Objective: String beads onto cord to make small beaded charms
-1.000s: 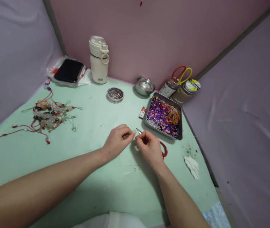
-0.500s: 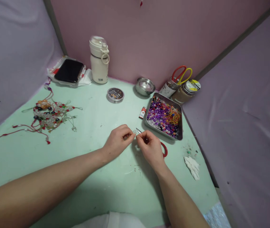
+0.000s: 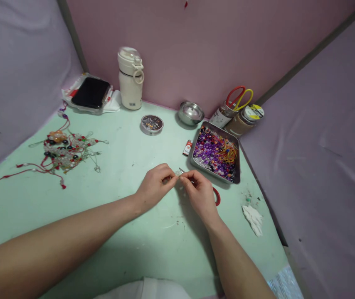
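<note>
Over the middle of the table, my left hand [image 3: 157,182] and my right hand [image 3: 198,195] meet with fingertips almost touching, each closed in a pinch. Between them shows a tiny piece of clear beadwork [image 3: 177,172], partly hidden by the fingers; its thread is too fine to make out. Scissors with a red handle [image 3: 217,197] are mostly covered by my right hand, their metal tip showing beyond its fingers. I cannot tell whether that hand touches them. Just beyond it, a metal tray [image 3: 216,177] holds purple, clear and dark beads with orange cord.
Finished-looking beaded strings [image 3: 65,153] lie in a heap at left. Toward the back stand a phone [image 3: 92,92], a cream bottle [image 3: 130,85], a thread spool [image 3: 151,124], a steel bowl [image 3: 191,113] and jars [image 3: 241,123]. A small red-and-white box [image 3: 187,148] and crumpled tissue [image 3: 252,220] lie nearer.
My right fingertips have shifted very slightly up and right, and a little more of the clear beadwork shows. My left hand stays almost where it was.
</note>
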